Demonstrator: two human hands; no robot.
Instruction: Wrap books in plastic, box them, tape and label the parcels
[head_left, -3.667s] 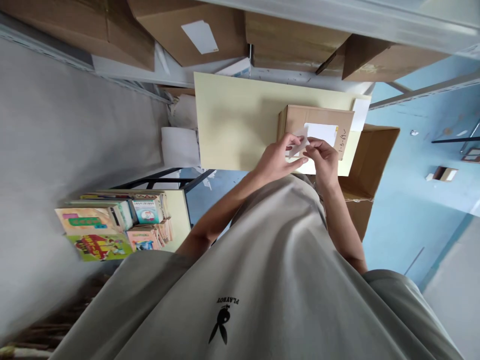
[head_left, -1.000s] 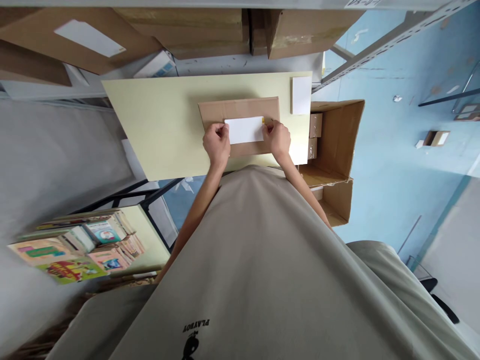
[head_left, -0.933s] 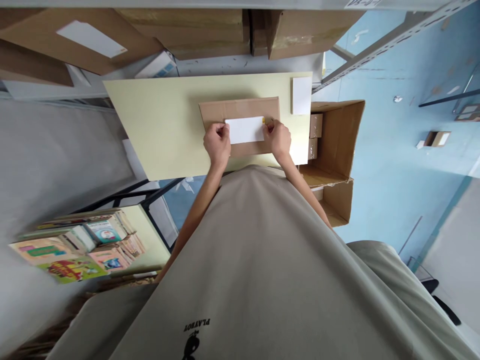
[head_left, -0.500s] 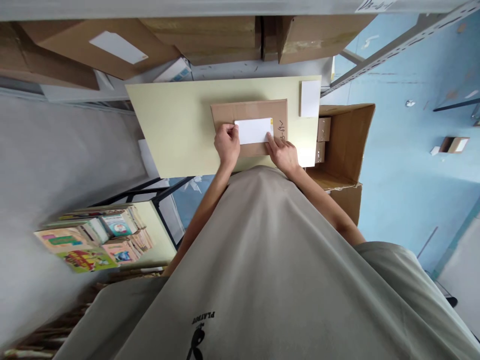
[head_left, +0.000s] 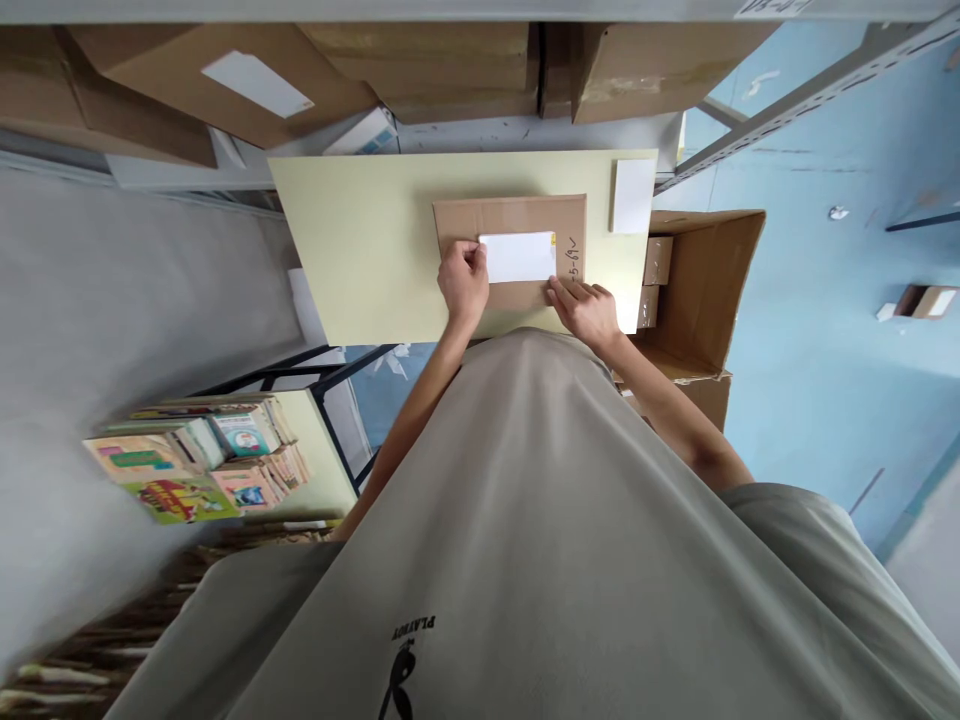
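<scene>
A flat brown cardboard box (head_left: pixel 510 212) lies on the pale yellow tabletop, with handwritten marks near its right edge. On its upper face is a white label (head_left: pixel 517 258) with a small yellow patch at its upper right corner. My left hand (head_left: pixel 463 283) pinches the label's left edge between thumb and fingers. At the label's lower right corner rests a fingertip of my right hand (head_left: pixel 586 310), whose other fingers lie loosely extended over the box and hold nothing.
The pale yellow tabletop (head_left: pixel 360 240) carries a white stack of labels (head_left: pixel 633 196) at its right end. An open carton (head_left: pixel 697 300) with small boxes stands to the right. Large cartons (head_left: pixel 427 70) fill the shelf ahead. Books (head_left: pixel 202 455) are stacked at lower left.
My right fingertip has slid from the label's face down to its lower right corner. My left hand keeps its pinch at the left edge. The whole view has shifted slightly.
</scene>
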